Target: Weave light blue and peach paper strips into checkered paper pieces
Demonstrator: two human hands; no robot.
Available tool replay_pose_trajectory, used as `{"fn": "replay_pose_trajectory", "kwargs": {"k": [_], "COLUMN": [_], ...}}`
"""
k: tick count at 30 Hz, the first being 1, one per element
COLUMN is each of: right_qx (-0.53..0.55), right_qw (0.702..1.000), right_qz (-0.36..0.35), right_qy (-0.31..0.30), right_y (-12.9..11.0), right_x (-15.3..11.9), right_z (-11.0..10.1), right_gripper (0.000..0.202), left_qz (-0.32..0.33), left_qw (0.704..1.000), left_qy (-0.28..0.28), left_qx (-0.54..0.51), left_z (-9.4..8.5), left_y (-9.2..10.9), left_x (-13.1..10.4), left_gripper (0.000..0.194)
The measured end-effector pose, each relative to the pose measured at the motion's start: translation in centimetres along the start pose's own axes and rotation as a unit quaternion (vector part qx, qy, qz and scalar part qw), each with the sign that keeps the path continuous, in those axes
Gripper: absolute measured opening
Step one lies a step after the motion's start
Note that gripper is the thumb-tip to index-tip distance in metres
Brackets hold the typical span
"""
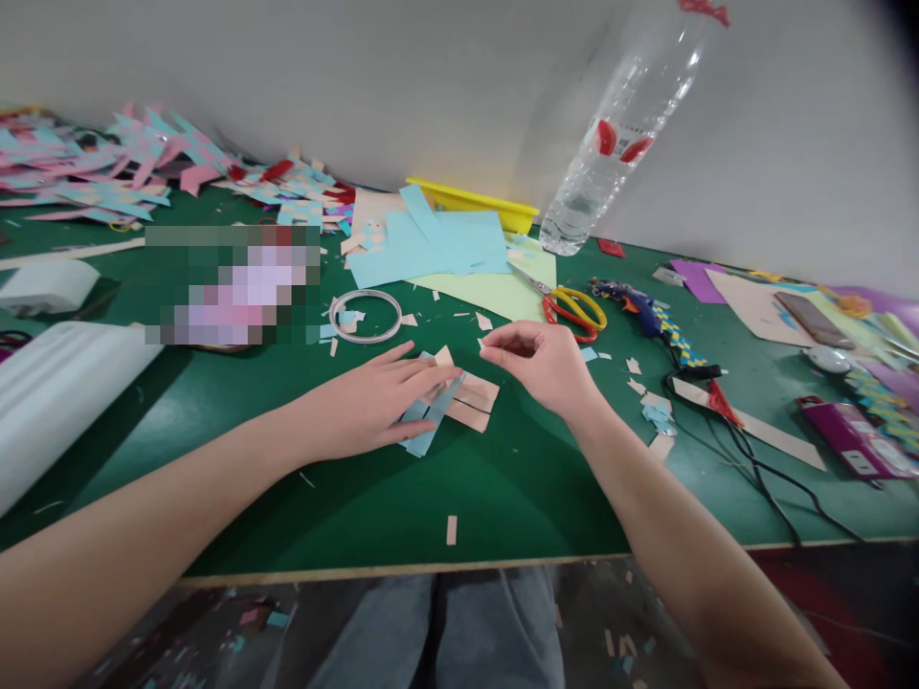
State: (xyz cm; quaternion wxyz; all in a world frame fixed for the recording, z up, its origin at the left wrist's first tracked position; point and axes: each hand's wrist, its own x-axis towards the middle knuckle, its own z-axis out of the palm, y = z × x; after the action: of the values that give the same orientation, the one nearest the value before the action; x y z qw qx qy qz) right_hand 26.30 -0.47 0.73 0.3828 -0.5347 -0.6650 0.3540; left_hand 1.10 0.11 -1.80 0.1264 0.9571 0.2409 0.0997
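Observation:
My left hand (373, 400) lies with its fingers spread over folded blue paper strips (432, 433), touching them. A folded cream paper piece (475, 400) joins or overlaps the blue strips on their right side, low on the green table (373, 517). Just right of these papers, my right hand (535, 362) is pinched at thumb and forefinger on a tiny pale paper scrap (481, 344). Its other fingers are curled in. Part of the blue paper is hidden under my left hand.
Red-and-yellow scissors (578, 314) lie behind my right hand, near a glue gun (646, 311) with a black cord. A tape ring (366, 317) sits behind my left hand. Farther back are blue sheets (456, 244), a yellow tray (474, 203) and a tall plastic bottle (610, 153).

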Motion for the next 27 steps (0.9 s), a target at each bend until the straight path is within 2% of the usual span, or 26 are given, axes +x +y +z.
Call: {"fn": "replay_pose_trajectory", "kwargs": {"k": [2, 4, 6, 11, 17, 27], "right_qx": [-0.012, -0.026, -0.04, -0.09, -0.106, -0.087], "right_qw": [1.0, 0.999, 0.997, 0.992, 0.992, 0.994], "right_qz": [0.002, 0.012, 0.013, -0.004, -0.007, -0.032], "right_qy": [-0.008, -0.035, -0.062, -0.094, -0.062, -0.051], "right_y": [-0.3, -0.52, -0.62, -0.58, -0.29, -0.06], "right_x": [-0.25, -0.54, -0.75, -0.76, -0.46, -0.38], "right_z": [-0.08, -0.09, -0.01, 0.26, 0.34, 0.34], "right_gripper": [0.019, 0.036, 0.042, 0.034, 0.019, 0.013], "left_qz": [0.0, -0.001, -0.004, -0.008, -0.008, 0.002], "left_qw": [1.0, 1.0, 1.0, 1.0, 1.0, 1.0], "left_qy": [0.002, 0.002, -0.002, -0.011, -0.013, 0.003], "left_qx": [-0.002, 0.002, 0.007, 0.001, 0.014, 0.009], "left_z": [0.08, 0.08, 0.01, -0.17, -0.21, 0.07], "left_y": [-0.04, -0.03, 0.02, 0.16, 0.23, 0.01], "left_x": [0.04, 0.08, 0.08, 0.05, 0.0, 0.04], "left_gripper": [0.054, 0.056, 0.056, 0.054, 0.054, 0.053]}}
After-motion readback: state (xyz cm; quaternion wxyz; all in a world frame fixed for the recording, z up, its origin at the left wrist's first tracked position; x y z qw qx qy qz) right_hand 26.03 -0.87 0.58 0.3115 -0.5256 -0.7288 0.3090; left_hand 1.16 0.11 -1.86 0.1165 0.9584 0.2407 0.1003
